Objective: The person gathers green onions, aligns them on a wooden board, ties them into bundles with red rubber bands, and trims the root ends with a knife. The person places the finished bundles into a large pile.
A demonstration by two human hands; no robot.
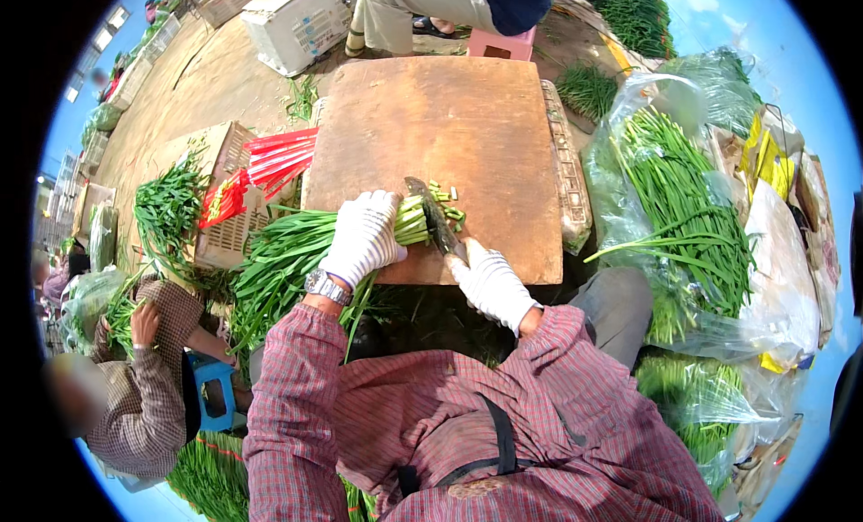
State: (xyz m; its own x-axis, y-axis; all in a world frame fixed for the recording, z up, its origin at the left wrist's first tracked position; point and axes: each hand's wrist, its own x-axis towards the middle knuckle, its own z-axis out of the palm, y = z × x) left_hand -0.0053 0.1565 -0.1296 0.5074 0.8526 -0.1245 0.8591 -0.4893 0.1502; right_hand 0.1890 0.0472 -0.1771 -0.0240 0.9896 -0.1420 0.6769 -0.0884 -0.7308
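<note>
My left hand (366, 235), in a white striped glove with bare fingertips hidden from view, presses round a bundle of long green leafy stalks (286, 252) at the near left of a wooden board (438, 124). The pale stalk ends point right. My right hand (495, 283), also gloved, grips the handle of a dark-bladed knife (435, 215). The blade stands against the cut ends of the bundle. Short cut stalk pieces (448, 202) lie on the board just beyond and right of the blade. The leaves hang over the board's left edge.
Red and white strips (280, 158) lie left of the board, by a crate (232, 232) with more greens. Plastic-bagged green stalks (681, 205) stand at the right. One person (145, 407) sits at the left; another person (431, 13) sits beyond the board near a pink stool (502, 43).
</note>
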